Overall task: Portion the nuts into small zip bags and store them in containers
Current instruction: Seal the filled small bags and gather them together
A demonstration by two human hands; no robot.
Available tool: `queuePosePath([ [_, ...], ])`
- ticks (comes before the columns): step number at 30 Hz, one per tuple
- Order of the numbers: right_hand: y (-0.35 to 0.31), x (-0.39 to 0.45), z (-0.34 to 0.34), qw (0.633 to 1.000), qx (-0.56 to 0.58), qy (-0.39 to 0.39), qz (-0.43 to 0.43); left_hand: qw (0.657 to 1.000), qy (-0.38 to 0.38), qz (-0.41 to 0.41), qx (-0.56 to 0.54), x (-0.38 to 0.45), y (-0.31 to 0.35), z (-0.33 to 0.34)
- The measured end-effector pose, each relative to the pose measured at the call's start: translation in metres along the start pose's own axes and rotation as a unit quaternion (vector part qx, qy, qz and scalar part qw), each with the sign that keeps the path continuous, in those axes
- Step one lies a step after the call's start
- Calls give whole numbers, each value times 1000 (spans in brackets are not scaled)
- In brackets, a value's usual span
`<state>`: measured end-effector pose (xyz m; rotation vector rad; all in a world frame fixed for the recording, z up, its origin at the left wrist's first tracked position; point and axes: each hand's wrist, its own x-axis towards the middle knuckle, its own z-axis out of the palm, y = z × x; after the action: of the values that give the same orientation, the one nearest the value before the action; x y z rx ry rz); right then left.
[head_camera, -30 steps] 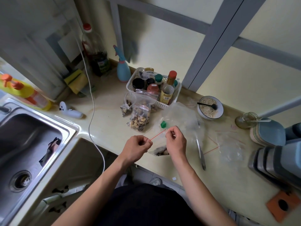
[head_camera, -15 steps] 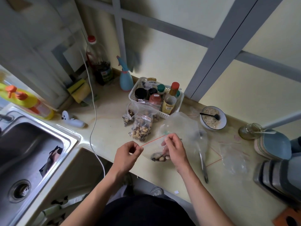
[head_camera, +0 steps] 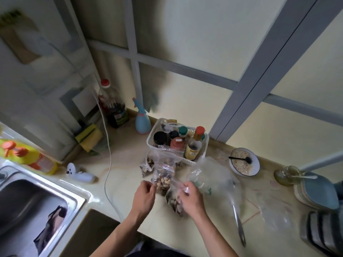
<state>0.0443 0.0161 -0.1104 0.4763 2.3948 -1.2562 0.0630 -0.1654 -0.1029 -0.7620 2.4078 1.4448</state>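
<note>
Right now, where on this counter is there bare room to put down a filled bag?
Bare countertop lies between the white cable and the filled nut bags. It is crowded from the white basket to the loose plastic bags, tongs and bowl.

Counter pale cream. Basket white. Spray bottle light blue with pink collar. Sponge yellow. Soap bottle yellow with orange pump. Bowl white, dark rim. Plates grey-blue. Zip bags clear, red-striped seal; nuts beige and brown.

Both hands, left hand and right hand, pinch a nut-filled zip bag.
</note>
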Motion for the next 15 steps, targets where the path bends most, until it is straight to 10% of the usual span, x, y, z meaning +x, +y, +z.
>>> queuePosePath([
  [15,-43,42,-7,939,7,342,-19,974,-196,-7,-113,74,4,-8],
])
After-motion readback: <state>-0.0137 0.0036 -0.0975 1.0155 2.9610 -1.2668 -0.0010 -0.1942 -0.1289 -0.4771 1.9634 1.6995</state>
